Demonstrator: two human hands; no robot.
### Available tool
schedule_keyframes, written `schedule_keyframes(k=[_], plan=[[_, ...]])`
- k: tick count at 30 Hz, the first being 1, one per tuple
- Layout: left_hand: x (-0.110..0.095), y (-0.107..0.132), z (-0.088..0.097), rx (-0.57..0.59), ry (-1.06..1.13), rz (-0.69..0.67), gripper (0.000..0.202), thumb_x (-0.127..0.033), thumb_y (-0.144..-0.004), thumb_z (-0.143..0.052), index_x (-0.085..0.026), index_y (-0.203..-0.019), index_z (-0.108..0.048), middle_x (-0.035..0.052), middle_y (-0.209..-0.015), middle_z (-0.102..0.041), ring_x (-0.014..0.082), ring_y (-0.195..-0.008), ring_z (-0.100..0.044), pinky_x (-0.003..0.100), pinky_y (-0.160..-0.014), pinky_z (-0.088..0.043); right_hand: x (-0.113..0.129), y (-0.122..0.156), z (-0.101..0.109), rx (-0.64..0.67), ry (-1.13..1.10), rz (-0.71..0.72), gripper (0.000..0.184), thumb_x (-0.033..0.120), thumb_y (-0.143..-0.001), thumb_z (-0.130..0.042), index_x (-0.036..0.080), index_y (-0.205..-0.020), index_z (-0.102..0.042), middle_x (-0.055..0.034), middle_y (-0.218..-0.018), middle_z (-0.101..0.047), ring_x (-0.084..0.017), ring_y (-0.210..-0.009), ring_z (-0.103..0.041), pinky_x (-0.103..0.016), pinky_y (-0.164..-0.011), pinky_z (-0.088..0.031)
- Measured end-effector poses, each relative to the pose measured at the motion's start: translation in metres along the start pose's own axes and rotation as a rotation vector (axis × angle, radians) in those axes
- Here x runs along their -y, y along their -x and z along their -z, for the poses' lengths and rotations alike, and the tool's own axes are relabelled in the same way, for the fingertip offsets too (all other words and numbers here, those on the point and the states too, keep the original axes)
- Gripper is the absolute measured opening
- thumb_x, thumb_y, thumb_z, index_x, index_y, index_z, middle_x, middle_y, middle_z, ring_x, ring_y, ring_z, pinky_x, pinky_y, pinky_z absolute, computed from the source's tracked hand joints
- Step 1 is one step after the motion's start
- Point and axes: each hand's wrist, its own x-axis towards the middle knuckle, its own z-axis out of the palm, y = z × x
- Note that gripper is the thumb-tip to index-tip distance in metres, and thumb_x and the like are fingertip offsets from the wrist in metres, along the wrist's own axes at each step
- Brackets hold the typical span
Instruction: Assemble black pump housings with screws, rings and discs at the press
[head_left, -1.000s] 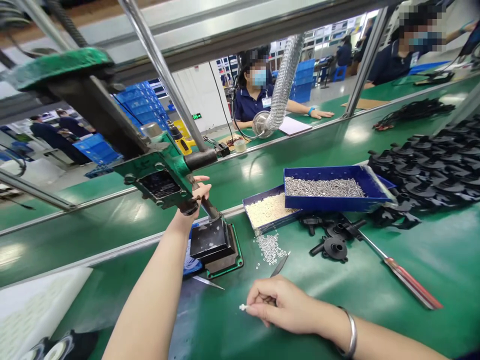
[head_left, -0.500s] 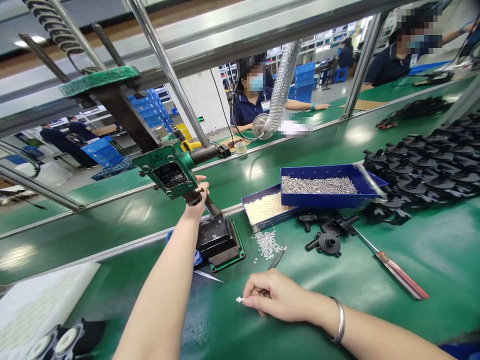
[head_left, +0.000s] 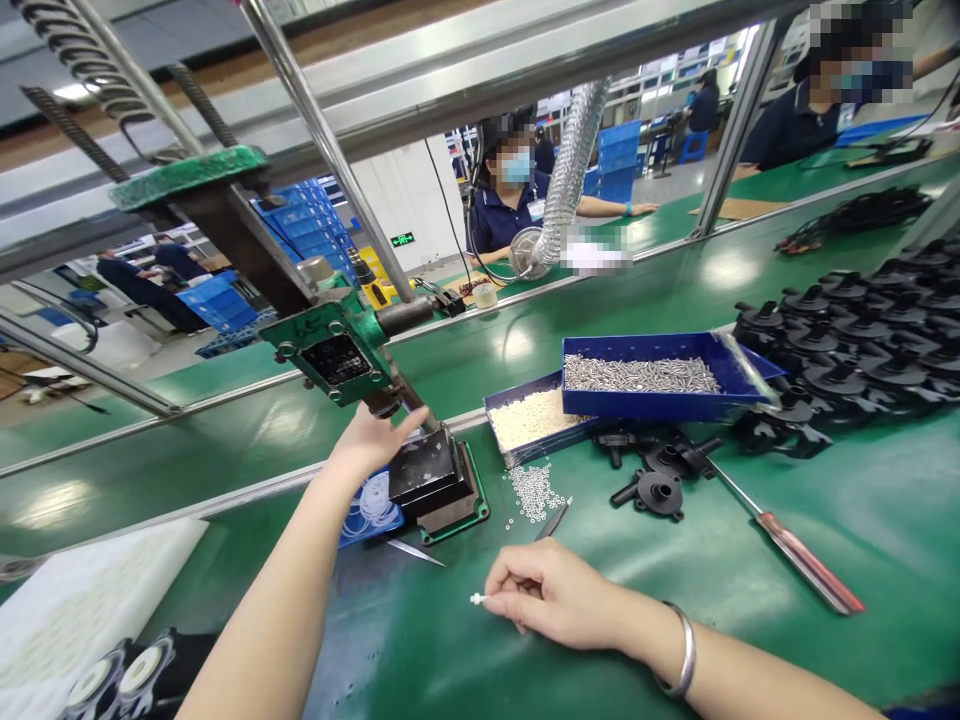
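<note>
With our right hand (head_left: 544, 597) pinched on the small white part (head_left: 478, 599), near centre, we should grip lightly — tip exposed — and mind our left hand (head_left: 367, 445) by the press (head_left: 337, 360), left, whose half-hidden hold we cannot tell.

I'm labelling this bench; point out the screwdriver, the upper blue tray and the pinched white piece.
Screwdriver (head_left: 796, 551): head view, handle.
Upper blue tray (head_left: 652, 404): head view, front wall.
White piece (head_left: 477, 599): head view, exposed end.

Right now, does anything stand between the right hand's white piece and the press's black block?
Nothing visible stands between the white piece and the black block; a pointed metal tool lies on the table nearby.
</note>
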Motion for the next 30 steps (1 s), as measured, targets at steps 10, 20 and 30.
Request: schedule_keyframes(k=[10,20,30], plan=[[-0.004,0.045,-0.011,0.554,-0.588,-0.233,0.072,-0.036,-0.060,-0.084,-0.024,-0.126,-0.057,0.0127,-0.122,-0.067,0.0354,-0.112,-0.064,0.046,-0.094,-0.050,0.002,0.001,-0.003,0.011,0.001,0.011,0.022,0.036,-0.091,-0.064,0.015,-0.087,-0.067,0.0031,-0.058,-0.058,-0.009,-0.052,-0.052,-0.019,-0.056,-0.041],[-0.001,0.042,-0.010,0.533,-0.617,-0.204,0.076,-0.038,-0.060,-0.083,-0.024,-0.130,-0.055,0.0115,-0.126,-0.066,0.0354,-0.113,-0.064,0.045,-0.093,-0.051,0.000,0.001,-0.001,0.002,0.037,0.030,0.022,0.036,-0.091,-0.063,0.015,-0.087,-0.067,0.0031,-0.057,-0.058,-0.008,-0.051,-0.052,-0.018,-0.055,-0.041],[-0.007,0.040,-0.012,0.577,-0.686,-0.182,0.076,-0.037,-0.065,-0.081,-0.019,-0.132,-0.050,0.0138,-0.127,-0.064,0.0331,-0.115,-0.061,0.043,-0.097,-0.049,0.000,0.001,0.001,-0.017,0.074,0.050,0.018,0.033,-0.091,-0.063,0.015,-0.087,-0.067,0.0032,-0.057,-0.059,-0.008,-0.051,-0.054,-0.017,-0.056,-0.042]])
